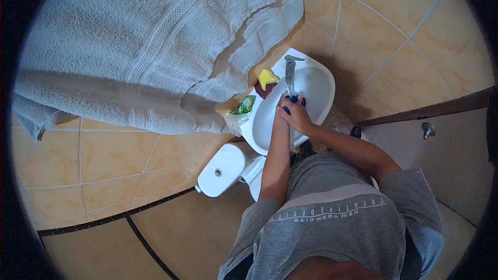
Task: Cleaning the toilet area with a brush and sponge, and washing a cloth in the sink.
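Observation:
Both my hands are together over the white washbasin [268, 124], just under the spout of the metal tap [290, 70]. A dark blue item [293, 99], perhaps a cloth or sponge, shows between the fingers of my left hand [283, 109] and my right hand [300, 118]. Water seems to run from the tap onto it. Which fingers grip it is hard to tell, as the hands overlap. On the basin's left rim lie a yellow piece [267, 78] and a dark maroon piece [265, 90], with a green packet [247, 105] in clear plastic nearby.
A large grey towel [175, 46] hangs at the upper left, close to the basin. Below the basin stands a toilet with a white cistern [221, 171]. Tiled walls surround the corner, and a brown door [447, 144] with a round knob [428, 130] is at the right.

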